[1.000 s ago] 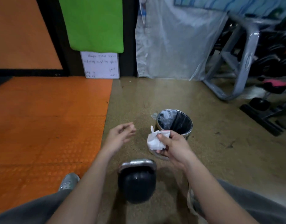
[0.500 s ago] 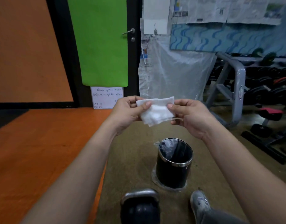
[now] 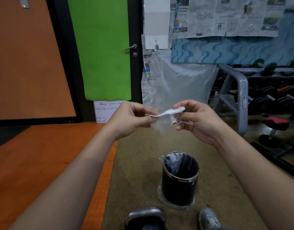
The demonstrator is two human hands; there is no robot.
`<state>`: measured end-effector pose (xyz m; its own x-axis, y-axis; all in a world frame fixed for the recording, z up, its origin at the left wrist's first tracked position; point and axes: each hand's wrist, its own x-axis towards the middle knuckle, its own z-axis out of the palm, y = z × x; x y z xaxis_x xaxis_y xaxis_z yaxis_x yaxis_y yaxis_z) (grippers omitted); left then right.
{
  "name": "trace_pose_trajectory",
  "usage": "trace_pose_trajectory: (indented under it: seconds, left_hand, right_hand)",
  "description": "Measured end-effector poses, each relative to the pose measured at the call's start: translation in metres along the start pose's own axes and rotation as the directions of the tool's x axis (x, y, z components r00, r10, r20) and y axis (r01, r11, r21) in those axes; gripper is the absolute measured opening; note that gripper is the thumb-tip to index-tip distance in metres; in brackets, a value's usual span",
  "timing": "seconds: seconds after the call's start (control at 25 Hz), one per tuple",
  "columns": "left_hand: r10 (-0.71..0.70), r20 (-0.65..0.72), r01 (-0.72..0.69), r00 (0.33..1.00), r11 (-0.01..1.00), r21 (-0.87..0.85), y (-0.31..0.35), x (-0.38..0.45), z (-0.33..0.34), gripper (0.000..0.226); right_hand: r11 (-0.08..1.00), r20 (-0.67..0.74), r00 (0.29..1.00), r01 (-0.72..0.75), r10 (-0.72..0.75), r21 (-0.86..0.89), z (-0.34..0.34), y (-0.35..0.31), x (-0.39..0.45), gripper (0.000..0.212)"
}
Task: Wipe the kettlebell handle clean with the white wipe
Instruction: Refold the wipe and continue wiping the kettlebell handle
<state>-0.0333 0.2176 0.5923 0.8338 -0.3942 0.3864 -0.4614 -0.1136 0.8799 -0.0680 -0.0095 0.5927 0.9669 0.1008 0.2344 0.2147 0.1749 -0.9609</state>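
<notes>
Both forearms reach forward and up from the lower corners, meeting well above the bin (image 3: 180, 178). The left hand (image 3: 133, 121) pinches one end of the wipe (image 3: 167, 112) between thumb and curled fingers; the right hand (image 3: 195, 120) pinches the other end the same way, its palm turned inward. The hands are close together, joined only by the wipe.

The wipe is white, thin and soft, pulled into a narrow twisted band whose long axis runs left to right, rising slightly toward the right hand. A looser, blurred fold hangs below the band.

The bin is a black cylinder with a shiny metal rim and a dark plastic liner, standing upright on the speckled tan floor (image 3: 139, 163). The kettlebell (image 3: 145, 219) sits just nearer than the bin and a little to its left, cut by the bottom edge; its grey metal handle arches upward over a black round body, the handle's span running left to right. A grey shoe (image 3: 208, 219) lies nearer than the bin, to its right. An orange mat (image 3: 43, 155) covers the floor left of the bin.
</notes>
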Motion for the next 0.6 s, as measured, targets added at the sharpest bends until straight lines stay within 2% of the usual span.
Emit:
trace_pose_trajectory:
  seconds: [0.16,0.24,0.36,0.48,0.6]
  left_hand:
    - [0.122,-0.01,-0.122,0.992,0.992,0.044,0.014,-0.004,0.002,0.023]
    - [0.167,-0.065,-0.167,0.984,0.986,0.01,0.021,-0.006,-0.001,0.025]
    - [0.202,-0.113,-0.202,0.973,0.979,0.01,0.027,-0.005,-0.008,0.022]
    - [0.066,-0.119,-0.087,0.991,0.979,-0.183,0.03,-0.003,-0.009,0.034]
    - [-0.027,-0.145,-0.014,0.989,0.962,-0.274,0.028,0.001,-0.004,0.031]
  right_hand:
    - [0.991,0.017,0.991,0.131,-0.131,-0.012,0.0,-0.011,-0.001,0.017]
    - [0.988,0.039,0.987,0.152,-0.153,0.021,0.001,-0.015,-0.003,0.011]
    - [0.985,0.04,0.984,0.175,-0.175,-0.004,0.0,-0.02,-0.004,0.014]
    - [0.993,0.038,0.992,0.116,-0.116,0.007,0.002,-0.022,-0.001,0.033]
    - [0.998,0.0,0.998,0.067,-0.067,-0.001,0.007,-0.018,0.002,0.032]
